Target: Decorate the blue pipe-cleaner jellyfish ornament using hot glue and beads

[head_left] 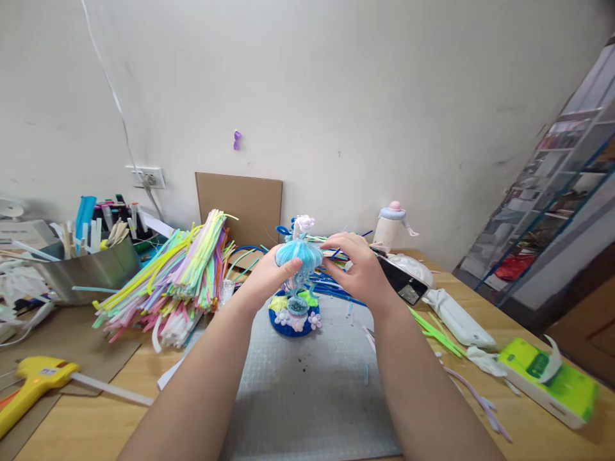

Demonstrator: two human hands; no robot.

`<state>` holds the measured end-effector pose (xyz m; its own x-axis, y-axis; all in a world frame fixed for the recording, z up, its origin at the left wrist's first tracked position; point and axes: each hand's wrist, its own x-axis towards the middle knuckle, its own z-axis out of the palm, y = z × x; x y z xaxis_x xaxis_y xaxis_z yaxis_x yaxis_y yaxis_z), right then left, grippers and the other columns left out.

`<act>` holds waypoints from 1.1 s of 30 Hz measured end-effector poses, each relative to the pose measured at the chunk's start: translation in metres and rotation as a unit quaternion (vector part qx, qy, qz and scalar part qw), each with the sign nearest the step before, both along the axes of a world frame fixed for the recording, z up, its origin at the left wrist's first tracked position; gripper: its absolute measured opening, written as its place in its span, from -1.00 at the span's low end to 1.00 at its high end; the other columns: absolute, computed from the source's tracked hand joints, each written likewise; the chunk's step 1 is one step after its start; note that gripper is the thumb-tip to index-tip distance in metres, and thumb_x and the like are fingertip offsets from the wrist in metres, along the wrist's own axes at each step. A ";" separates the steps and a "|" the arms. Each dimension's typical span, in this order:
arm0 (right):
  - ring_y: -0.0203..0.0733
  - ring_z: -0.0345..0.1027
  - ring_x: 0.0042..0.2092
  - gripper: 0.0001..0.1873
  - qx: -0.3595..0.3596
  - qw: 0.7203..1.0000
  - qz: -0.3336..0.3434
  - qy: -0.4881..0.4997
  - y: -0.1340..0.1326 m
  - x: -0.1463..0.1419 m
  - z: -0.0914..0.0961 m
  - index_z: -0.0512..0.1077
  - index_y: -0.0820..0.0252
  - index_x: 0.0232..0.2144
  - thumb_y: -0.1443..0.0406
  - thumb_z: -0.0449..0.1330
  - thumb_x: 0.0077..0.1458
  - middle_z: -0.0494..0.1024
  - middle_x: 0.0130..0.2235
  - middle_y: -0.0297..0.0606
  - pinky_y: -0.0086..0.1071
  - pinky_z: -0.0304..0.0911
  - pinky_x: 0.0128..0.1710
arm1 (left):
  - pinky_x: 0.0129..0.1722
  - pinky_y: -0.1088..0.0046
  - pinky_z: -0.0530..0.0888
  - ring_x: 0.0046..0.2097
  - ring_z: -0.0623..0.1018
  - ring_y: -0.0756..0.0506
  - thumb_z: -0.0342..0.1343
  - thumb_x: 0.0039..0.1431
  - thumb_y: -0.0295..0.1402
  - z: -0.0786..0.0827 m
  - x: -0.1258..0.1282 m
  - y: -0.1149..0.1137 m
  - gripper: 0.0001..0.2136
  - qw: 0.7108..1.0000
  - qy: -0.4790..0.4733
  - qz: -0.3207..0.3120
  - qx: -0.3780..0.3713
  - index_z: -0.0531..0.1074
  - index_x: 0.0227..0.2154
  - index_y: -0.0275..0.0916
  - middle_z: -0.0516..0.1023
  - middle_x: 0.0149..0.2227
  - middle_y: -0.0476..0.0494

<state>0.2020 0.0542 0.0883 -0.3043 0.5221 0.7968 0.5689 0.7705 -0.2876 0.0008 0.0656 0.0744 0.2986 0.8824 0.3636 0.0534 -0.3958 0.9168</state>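
Note:
A craft figure made of fuzzy pipe cleaners stands on the grey cutting mat (307,397). Its top is a light blue jellyfish-like dome (307,255) with curly strands below and a pale flower (304,223) above. The round dark blue base (288,330) carries small white and pink flowers and yellow and green pieces. My left hand (269,275) wraps the dome's left side, thumb across its front. At the dome's right edge, my right hand (355,266) has thumb and fingertips curled in against it. Whether a small piece is between those fingertips is unclear.
Left of the mat lie bundled pastel pipe cleaners (192,275), a metal container (96,269) of sticks and a yellow glue gun (43,378). Blue pipe cleaners (336,288) lie behind. To the right are a phone (401,278), a bottle (390,227) and a green tissue pack (548,378).

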 end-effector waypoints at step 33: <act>-0.20 0.41 -0.27 -0.76 -0.180 0.936 0.133 0.272 0.006 -0.013 -0.007 0.36 0.15 -0.17 0.23 0.17 0.07 0.50 -0.26 -0.24 -0.30 0.34 -0.22 | -0.01 0.22 0.37 0.00 0.45 -0.22 0.00 0.11 0.05 0.013 0.015 -0.018 -0.51 0.986 -0.127 -0.046 -0.094 0.42 -0.06 -0.21 0.52 -0.07 -0.16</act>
